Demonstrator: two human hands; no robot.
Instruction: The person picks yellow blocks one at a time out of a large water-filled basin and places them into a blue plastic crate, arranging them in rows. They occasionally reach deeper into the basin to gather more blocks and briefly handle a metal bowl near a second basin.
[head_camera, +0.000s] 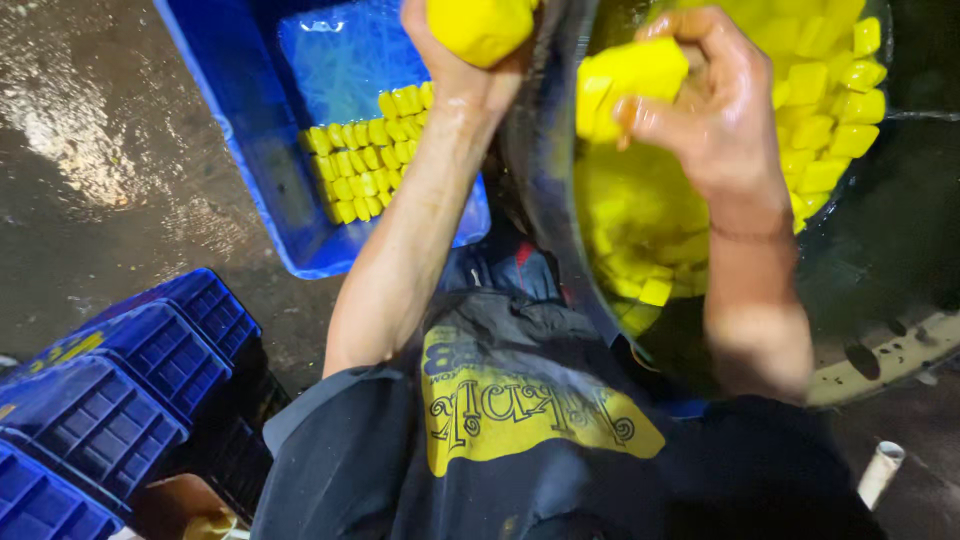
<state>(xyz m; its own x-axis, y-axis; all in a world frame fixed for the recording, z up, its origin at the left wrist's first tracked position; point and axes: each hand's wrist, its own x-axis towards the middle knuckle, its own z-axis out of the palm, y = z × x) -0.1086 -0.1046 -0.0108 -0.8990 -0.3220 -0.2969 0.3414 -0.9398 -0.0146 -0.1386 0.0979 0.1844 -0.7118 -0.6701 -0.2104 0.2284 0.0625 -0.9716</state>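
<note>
Yellow blocks (632, 85) are soft: right hand (715, 110) and left hand (462, 55) each hold one, so squeeze gently.

Two hands (470, 70), one blue tray (250, 150), one big basin (850, 290), four stacked blue crates (120, 390).

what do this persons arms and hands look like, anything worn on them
Both arms are bare from the short dark sleeves of a T-shirt with a yellow printed patch. The left hand wears no glove or ring that shows. The right hand is also gloveless, looks wet, and has a thin band around its wrist.
</note>
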